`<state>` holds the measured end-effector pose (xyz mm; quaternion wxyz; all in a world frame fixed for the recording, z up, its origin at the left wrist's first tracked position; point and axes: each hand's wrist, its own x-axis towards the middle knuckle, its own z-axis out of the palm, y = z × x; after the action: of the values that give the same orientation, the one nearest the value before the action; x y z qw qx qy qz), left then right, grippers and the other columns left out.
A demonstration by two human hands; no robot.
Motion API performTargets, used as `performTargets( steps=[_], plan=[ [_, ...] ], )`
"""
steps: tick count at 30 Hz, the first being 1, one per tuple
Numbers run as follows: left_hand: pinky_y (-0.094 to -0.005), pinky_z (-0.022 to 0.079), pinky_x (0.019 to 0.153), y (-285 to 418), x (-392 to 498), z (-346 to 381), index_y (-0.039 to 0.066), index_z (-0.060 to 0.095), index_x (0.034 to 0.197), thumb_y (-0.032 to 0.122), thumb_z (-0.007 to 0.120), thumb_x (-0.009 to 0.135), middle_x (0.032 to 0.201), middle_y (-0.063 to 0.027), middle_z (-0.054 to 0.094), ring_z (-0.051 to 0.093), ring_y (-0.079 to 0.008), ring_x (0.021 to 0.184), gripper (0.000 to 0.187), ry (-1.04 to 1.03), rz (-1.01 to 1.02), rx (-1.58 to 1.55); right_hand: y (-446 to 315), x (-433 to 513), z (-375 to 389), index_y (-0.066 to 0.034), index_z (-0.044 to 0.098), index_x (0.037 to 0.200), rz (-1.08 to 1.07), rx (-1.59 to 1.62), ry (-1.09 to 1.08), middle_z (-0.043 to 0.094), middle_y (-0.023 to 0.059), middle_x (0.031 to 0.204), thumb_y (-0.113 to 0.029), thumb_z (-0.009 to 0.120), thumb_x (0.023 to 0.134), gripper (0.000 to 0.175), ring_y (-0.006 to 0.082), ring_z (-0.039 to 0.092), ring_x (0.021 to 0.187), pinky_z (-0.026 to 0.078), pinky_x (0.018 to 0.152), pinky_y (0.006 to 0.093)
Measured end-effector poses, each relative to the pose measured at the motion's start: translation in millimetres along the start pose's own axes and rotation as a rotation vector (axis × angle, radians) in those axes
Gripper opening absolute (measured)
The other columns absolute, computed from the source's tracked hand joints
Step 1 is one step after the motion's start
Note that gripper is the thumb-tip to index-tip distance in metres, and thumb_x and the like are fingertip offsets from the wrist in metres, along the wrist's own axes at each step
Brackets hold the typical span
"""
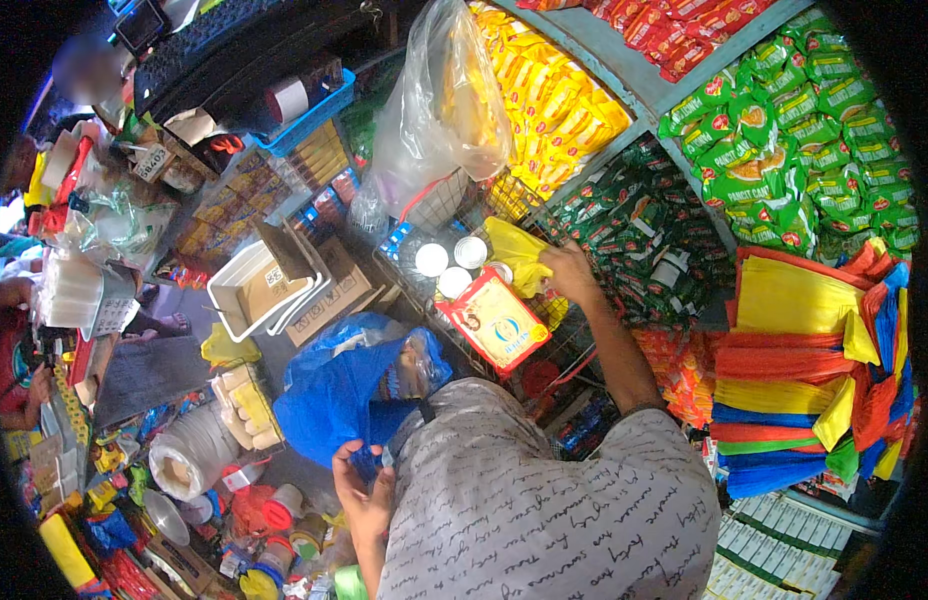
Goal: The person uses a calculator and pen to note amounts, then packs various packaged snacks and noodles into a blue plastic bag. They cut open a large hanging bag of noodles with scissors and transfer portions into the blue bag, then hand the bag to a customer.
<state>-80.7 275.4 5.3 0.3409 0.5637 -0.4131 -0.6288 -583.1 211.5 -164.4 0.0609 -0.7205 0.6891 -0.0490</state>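
My right hand [570, 271] grips the end of a yellow plastic bag [518, 251] over a wire shopping basket [464, 337]. Inside the basket are several cans [455, 282] with pale lids and a red and yellow box [496, 321], which lies near the hand. At the lower middle my left hand [363, 480] has its fingers bent at the edge of a large blue plastic bag [336, 397]; the fingertips seem to hold its rim. Some packaged goods [419, 364] show in clear plastic at the blue bag's opening. My shirt hides part of this bag.
Noodle packs in yellow [554, 105], green [779, 142] and dark green [644, 225] fill bins ahead and right. Folded coloured bags [794, 360] are stacked at right. White trays [243, 292], a plastic roll [183, 457] and jars [284, 510] stand left. Another person [21, 360] is at far left.
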Motion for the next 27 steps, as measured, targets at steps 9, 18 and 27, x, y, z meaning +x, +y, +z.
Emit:
performTargets(
  steps=[9,18,27],
  plan=[
    [-0.0247,0.044,0.079,-0.2,-5.0,-1.7,0.007,0.046,0.12,-0.005,0.066,0.078,0.105,-0.0074,0.058,0.052,-0.0135,0.093,0.048,0.118,0.045,-0.05,-40.6,-51.0,-59.8,-0.0096,0.063,0.101,0.23,0.029,0.015,0.055,0.0104,0.089,-0.006,0.068,0.065,0.037,0.0337,0.055,0.092,0.04,0.082,0.0456],
    [-0.0218,0.045,0.069,1.2,-8.5,-3.7,0.009,0.049,0.118,0.003,0.071,0.077,0.104,-0.0065,0.06,0.054,-0.0116,0.086,0.047,0.158,0.071,-0.051,-68.4,82.6,18.5,-0.0034,0.044,0.137,0.5,0.724,0.094,0.044,0.0239,0.139,-0.014,0.07,0.068,0.075,0.0383,0.044,0.127,0.034,0.108,0.042],
    [-0.0276,0.041,0.087,7.9,-34.8,4.7,0.006,0.048,0.118,-0.007,0.067,0.077,0.107,-0.0077,0.059,0.053,-0.0149,0.099,0.047,0.276,-0.018,-0.18,-72.0,128.8,79.8,-0.0126,-0.003,0.153,0.482,0.408,-0.544,0.011,0.0245,0.156,-0.015,0.07,0.064,0.115,0.0376,0.03,0.139,0.029,0.114,0.0391]
  ],
)
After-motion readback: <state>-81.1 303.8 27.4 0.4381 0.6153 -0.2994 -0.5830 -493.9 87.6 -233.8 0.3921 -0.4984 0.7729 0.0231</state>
